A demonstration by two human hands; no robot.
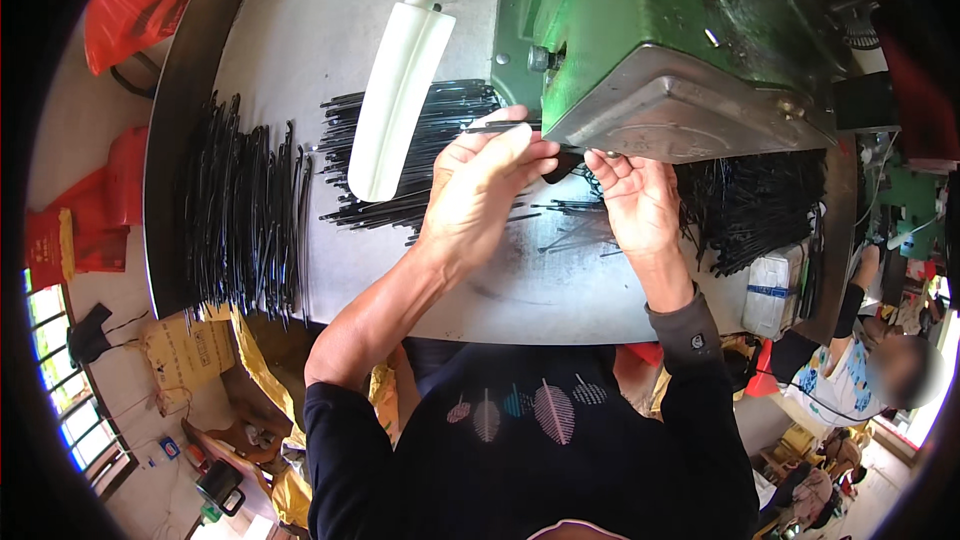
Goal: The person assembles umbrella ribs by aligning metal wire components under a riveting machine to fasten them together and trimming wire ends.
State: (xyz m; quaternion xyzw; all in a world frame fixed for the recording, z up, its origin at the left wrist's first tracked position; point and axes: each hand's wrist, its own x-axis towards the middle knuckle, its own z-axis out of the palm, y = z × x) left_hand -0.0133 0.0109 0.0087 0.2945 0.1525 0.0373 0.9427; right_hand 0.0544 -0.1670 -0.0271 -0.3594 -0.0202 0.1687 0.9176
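My left hand [474, 180] is closed at the front edge of the green machine [610, 30], with a thin black rod [493, 127] between thumb and fingers. A little to its right, my right hand [640, 202] pinches with the fingertips just under the machine's grey metal cover [690, 108]. What the right fingers grip is too small to make out. Dark parts show between the two hands, partly hidden by the fingers and the cover. Beside my left hand lies a pile of similar black rods [365, 130], partly behind the white lamp [398, 100].
The metal table [500, 305] carries an upright-laid row of black rods [245, 220] at left and a heap [755, 205] at right. A white box with a blue band [772, 290] stands at the right edge. Another person [835, 380] is at far right; red bags [135, 10] hang left.
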